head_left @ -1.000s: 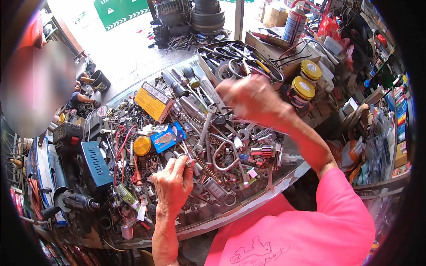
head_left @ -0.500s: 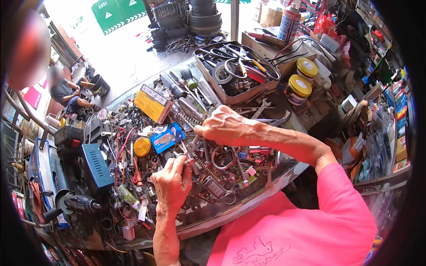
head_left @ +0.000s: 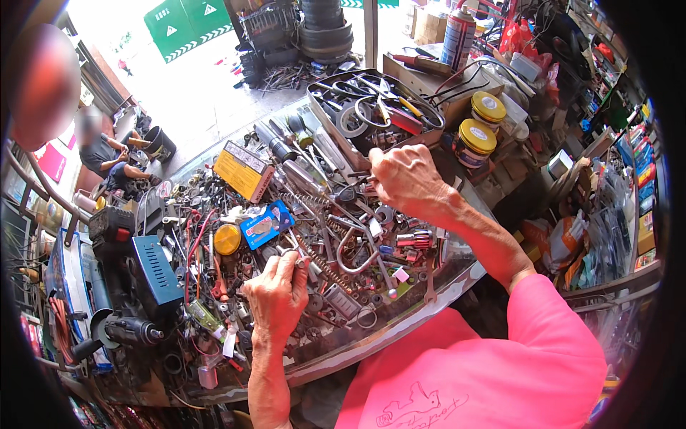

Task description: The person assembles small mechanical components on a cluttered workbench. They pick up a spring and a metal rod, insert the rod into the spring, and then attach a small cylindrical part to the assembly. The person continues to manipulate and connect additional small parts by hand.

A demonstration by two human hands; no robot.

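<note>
Over the cluttered workbench, my left hand (head_left: 277,293) pinches a small metal cylinder (head_left: 301,264) between thumb and fingers. My right hand (head_left: 409,179) is raised at the near side of the tool tin (head_left: 341,143). Its fingers are curled, and a short dark piece shows beside the fingertips, too small to name. Below that hand lie a bent U-shaped metal rod (head_left: 348,262), a long coil spring (head_left: 319,262) and loose small hardware. A wrench (head_left: 430,280) rests by the bench's near edge. Beyond my left hand are a blue card (head_left: 268,224) and a yellow round lid (head_left: 227,239).
A yellow box (head_left: 243,171) lies among the parts. On the left stand a power tool (head_left: 128,329) and a blue metal case (head_left: 157,268). Yellow-lidded tubs (head_left: 476,137) and a spray can (head_left: 457,39) are at the right back. A person (head_left: 107,150) sits beyond the bench.
My right hand has moved right and away from me, from above the loose parts toward the tool tin. My left hand stays nearly still with the metal cylinder.
</note>
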